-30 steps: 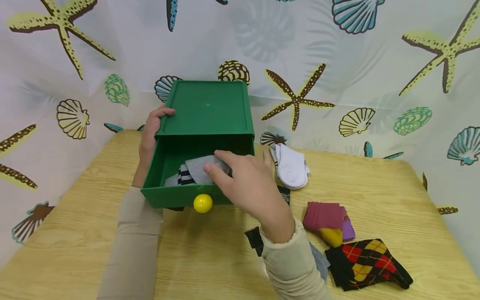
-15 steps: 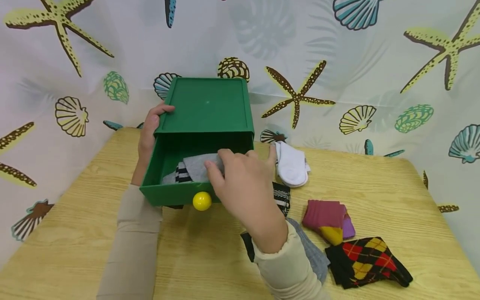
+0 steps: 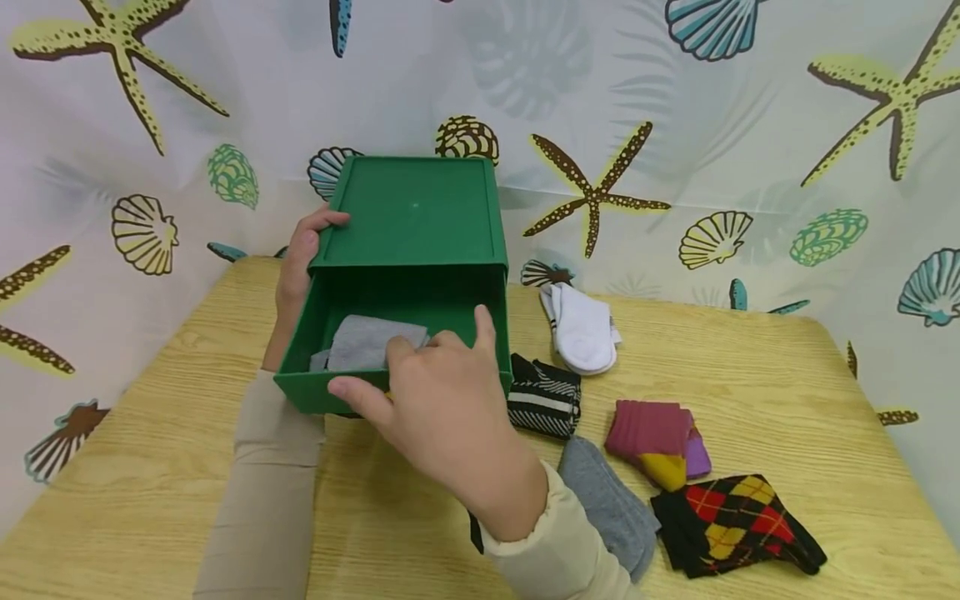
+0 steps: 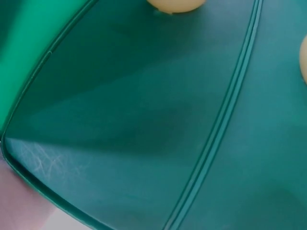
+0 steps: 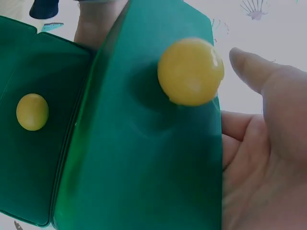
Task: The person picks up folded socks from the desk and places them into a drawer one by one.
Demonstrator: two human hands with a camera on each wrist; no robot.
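Green plastic drawer (image 3: 330,392) pulled out of its green plastic case (image 3: 412,212) near the tabletop's far left edge, long axis toward the near edge, round yellow knob (image 5: 190,71) facing that way. Folded grey sock (image 3: 367,342) inside. Right hand (image 3: 438,408) open, fingers (image 3: 356,397) spread across the front; left hand (image 3: 300,254) gripping the case's side. Risk, as a judgement: sock catching under the case's rim if pushed crooked, or case sliding back if grip slackens.
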